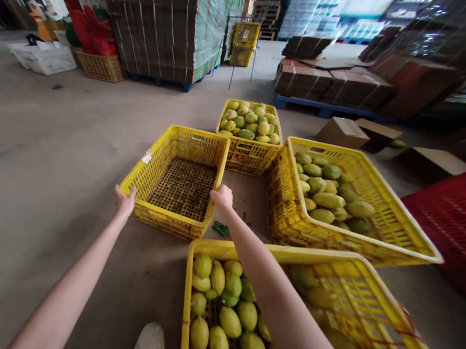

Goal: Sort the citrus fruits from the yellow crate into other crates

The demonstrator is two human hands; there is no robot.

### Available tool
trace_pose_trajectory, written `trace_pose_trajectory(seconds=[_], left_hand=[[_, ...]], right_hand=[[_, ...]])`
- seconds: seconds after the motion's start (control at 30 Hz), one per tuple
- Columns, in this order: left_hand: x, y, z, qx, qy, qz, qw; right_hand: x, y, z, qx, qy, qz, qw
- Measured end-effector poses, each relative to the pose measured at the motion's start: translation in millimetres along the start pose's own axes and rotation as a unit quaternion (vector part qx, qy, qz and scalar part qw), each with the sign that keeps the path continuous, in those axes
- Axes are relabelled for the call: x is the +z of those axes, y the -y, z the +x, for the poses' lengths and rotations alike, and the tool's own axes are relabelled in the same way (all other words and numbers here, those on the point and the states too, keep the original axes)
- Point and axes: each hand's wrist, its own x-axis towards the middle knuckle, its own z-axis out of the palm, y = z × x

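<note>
- Head view; clock directions from frame centre.
- Bare crate [168,220]: at 9 o'clock, on the floor [93,140], no fruit visible inside.
- Left hand [125,202]: 8 o'clock, partly curled, gripping the crate's left rim near the front corner.
- Right hand [222,197]: just below centre, closed over the right rim.
- Heaped crate [247,156]: 12 o'clock. Side crate [289,221], with longer fruit [328,200]: 3 o'clock. Near crate [187,305], part-filled: 5 o'clock, under the right forearm [257,271].
- Risk, judged: uneven pull could swing the bare crate's far corner into the heaped crate, dislodging top fruit.
- Risk: a rightward shift could pinch the right fingers against a neighbouring rim.
- Risk: green scrap [221,229] at 6 o'clock could snag under a sliding base.
- Risk: dragging it straight back could strike the shoe [150,345] at 7 o'clock.
</note>
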Motion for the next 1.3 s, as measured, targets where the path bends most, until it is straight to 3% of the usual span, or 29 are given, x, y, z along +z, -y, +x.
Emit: trace_pose_trajectory(seconds=[0.1, 0.27, 0.4, 0.57, 0.67, 0.77, 0.97, 1.13, 1.3], left_hand=[[16.6, -6.4, -3.5, 0.003, -0.011, 0.018, 1.0], [47.2, -21.9, -67.5, 0.039, 0.032, 0.075, 0.996], [53.0, -33.6, -98.2, 0.066, 0.074, 0.126, 0.987], [44.8, -33.9, -84.4, 0.075, 0.102, 0.087, 0.988], [48.3, -35.6, -74.4, 0.058, 0.091, 0.065, 0.992], [61.5, -39.0, -74.7, 0.045, 0.042, 0.05, 0.997], [95.2, -38.8, -75.8, 0.0, -0.114, -0.11, 0.987], [106.9, -43.1, -68.3, -0.029, -0.159, -0.137, 0.977], [111.6, -64.7, -53.8, -0.033, -0.174, -0.16, 0.971]], right_hand=[[-0.3, -21.3, -1.0, 0.01, -0.009, 0.01, 1.0], [-32.7, -87.0, -8.2, 0.047, -0.019, -0.01, 0.999], [-55.3, -116.7, -15.1, 0.063, -0.017, -0.021, 0.998], [-54.2, -112.4, -22.8, 0.082, -0.035, 0.008, 0.996], [-48.6, -102.2, -22.2, 0.108, -0.043, 0.026, 0.993], [-40.6, -92.3, -16.5, 0.144, -0.066, 0.034, 0.987], [-30.7, -93.9, 2.1, 0.161, -0.083, 0.06, 0.982], [-33.9, -100.6, 18.7, 0.167, -0.084, 0.083, 0.979], [-34.3, -96.3, 38.6, 0.163, -0.096, 0.097, 0.977]])
